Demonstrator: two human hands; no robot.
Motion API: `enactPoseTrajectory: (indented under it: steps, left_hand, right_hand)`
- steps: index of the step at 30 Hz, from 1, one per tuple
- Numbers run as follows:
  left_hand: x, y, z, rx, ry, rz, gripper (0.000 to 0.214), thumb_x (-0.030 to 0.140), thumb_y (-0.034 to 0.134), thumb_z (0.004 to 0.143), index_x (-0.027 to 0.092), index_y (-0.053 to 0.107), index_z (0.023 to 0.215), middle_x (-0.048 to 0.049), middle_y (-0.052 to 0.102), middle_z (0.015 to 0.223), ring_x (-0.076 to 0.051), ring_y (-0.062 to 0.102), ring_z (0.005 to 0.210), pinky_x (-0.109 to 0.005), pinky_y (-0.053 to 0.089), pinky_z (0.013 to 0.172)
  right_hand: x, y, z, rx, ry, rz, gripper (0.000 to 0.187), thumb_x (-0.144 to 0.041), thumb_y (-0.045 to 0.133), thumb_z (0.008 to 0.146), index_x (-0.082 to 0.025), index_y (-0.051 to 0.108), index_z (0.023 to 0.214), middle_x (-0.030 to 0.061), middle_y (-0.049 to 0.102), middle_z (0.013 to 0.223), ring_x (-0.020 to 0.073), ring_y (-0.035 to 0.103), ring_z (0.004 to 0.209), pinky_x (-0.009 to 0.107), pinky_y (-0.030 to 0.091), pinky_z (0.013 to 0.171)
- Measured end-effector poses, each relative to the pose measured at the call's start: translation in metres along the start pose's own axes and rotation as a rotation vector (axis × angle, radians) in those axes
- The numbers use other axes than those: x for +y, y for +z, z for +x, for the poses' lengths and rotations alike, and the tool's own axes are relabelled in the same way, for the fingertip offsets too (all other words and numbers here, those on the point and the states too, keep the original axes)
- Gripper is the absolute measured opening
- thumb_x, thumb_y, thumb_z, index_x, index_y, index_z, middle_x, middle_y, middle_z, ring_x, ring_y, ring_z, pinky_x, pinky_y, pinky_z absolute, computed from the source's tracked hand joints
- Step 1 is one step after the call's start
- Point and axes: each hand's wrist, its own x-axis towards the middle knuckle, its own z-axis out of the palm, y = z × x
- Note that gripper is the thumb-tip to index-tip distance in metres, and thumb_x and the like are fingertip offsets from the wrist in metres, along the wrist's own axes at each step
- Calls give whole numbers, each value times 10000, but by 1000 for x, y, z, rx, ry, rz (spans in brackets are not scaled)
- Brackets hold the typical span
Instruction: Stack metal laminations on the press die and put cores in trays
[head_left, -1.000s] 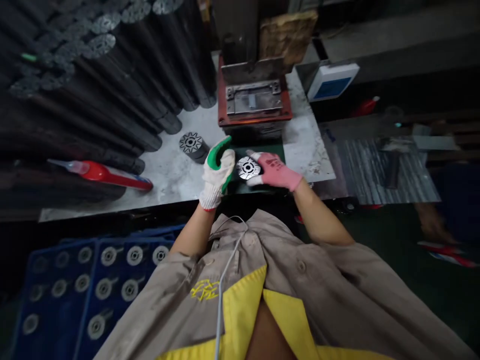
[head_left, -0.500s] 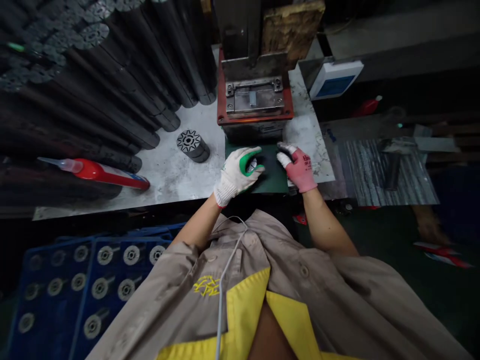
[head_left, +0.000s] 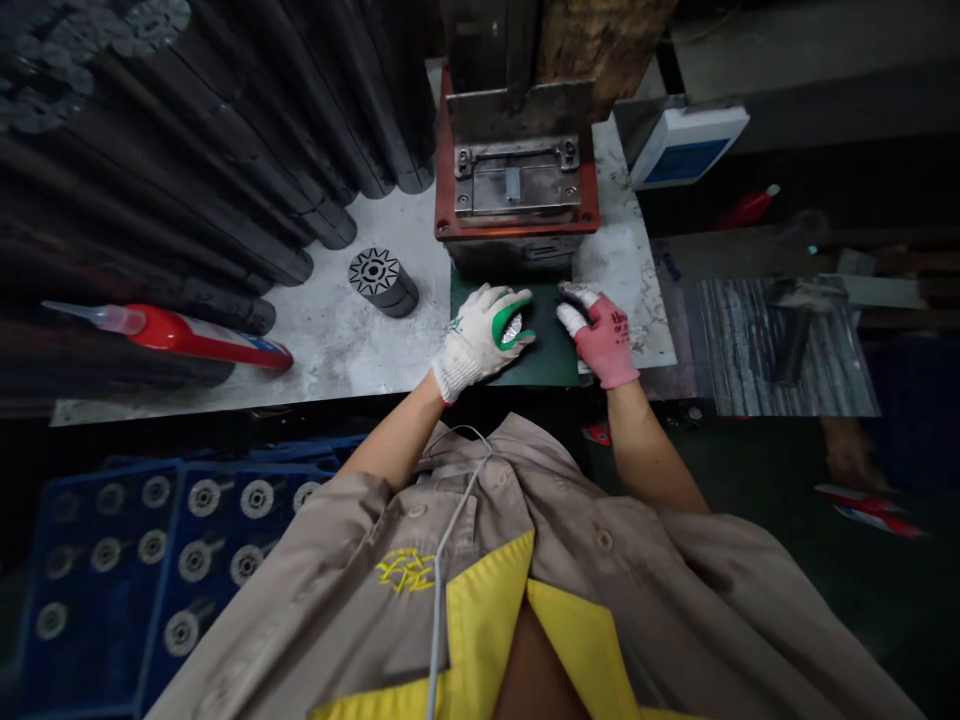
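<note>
My left hand, in a white knit glove with a green palm, curls round a small round metal part. Only the part's shiny end shows between thumb and fingers; the rest is hidden. A green mat lies under this hand. At the mat's right edge is my right hand, in a pink glove with white-wrapped thumb and finger. Its thumb and fingers are a little apart, with nothing visible between them. Left of my hands, a dark laminated core with a star-patterned end stands on the light worktop.
A red-based metal fixture stands behind the mat. Long dark stacks of cores fill the back left. A red glue bottle lies in front of them. Blue trays hold several cores at lower left. A white-framed screen is at right.
The view has shifted slightly. My left hand still grips the round metal part, whose shiny end now faces up more brightly. My right hand stays at the mat's right edge.
</note>
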Motion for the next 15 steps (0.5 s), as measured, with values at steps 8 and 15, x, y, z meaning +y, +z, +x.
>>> enactPoseTrajectory:
  steps: [8, 15]
  left_hand:
    - [17, -43, 8, 132, 8, -26, 698, 635, 602, 1023, 163, 587, 1537, -171, 621, 1475, -322, 569, 1391, -486, 412, 1250]
    - [10, -7, 17, -44, -60, -4, 637, 530, 697, 973, 135, 651, 1471, -188, 655, 1422, -337, 606, 1344, -536, 400, 1264]
  right_hand:
    - [-4, 0, 2, -4, -24, 31, 386, -435, 610, 970, -221, 783, 1240, 112, 793, 1259, 291, 726, 1222, 512, 546, 1160]
    - [4, -12, -6, 13, -6, -16, 358, -476, 601, 987, -255, 785, 1200, 96, 803, 1204, 301, 731, 1190, 536, 570, 1130]
